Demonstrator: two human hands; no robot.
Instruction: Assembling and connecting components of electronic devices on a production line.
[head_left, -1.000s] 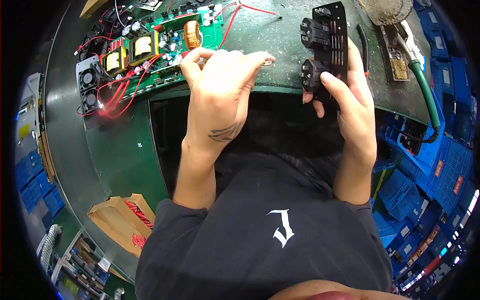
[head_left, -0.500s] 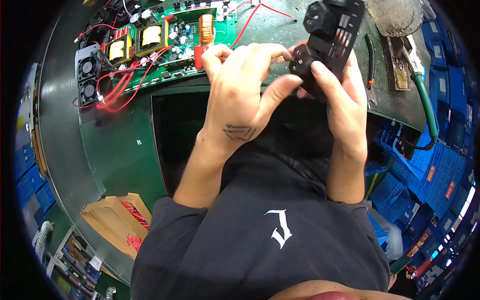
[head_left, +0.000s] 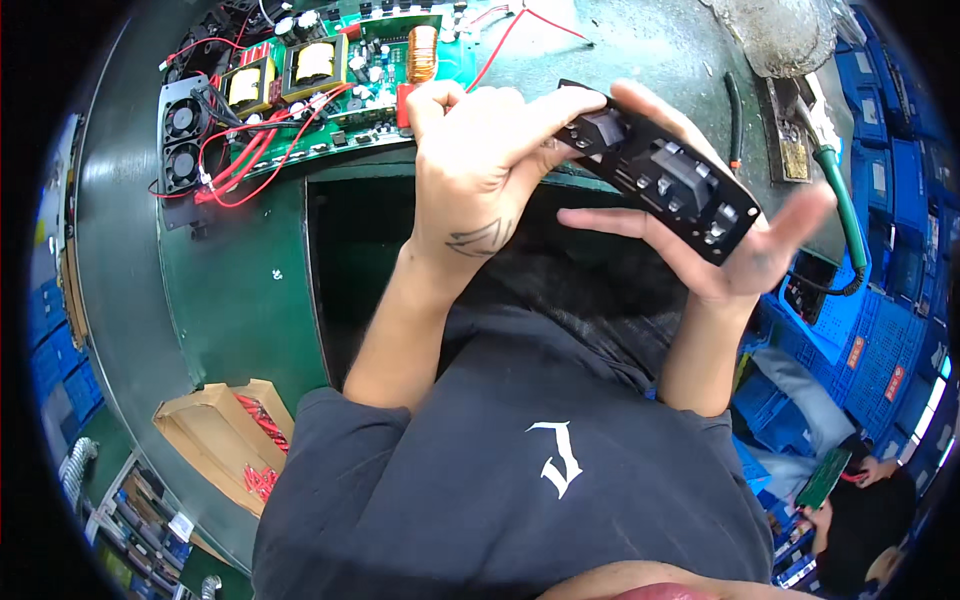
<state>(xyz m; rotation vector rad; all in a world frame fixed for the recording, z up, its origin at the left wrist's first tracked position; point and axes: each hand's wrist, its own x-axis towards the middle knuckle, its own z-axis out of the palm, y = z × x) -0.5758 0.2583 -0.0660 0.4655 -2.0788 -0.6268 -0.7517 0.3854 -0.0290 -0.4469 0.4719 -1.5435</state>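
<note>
A black panel with sockets and metal terminals [head_left: 665,180] is held tilted above the bench's front edge, its terminal side facing up. My left hand [head_left: 480,145] is closed on the panel's left end, thumb and fingers pinching it. Around the right part of the panel my right hand [head_left: 740,265] is spread, its thumb stretched out to the right and slightly blurred, other fingers passing along both long sides. Whether its palm touches the panel's underside is hidden. Just beyond my left hand lies a green circuit board [head_left: 375,125] with a copper coil [head_left: 423,55], yellow transformers and red wires.
Two small fans [head_left: 182,140] adjoin the board. To the right are a black-handled tool [head_left: 735,115], a metal holder [head_left: 792,140] and a green-handled soldering iron [head_left: 840,195]. A cardboard box [head_left: 205,430] stands lower left. Another person [head_left: 865,520] holds a green board near blue crates.
The panel has swung from upright to a slanted, flatter pose, terminals now up. My right hand's grip has loosened and spread, while my left hand has taken the panel's end. A co-worker has come into view.
</note>
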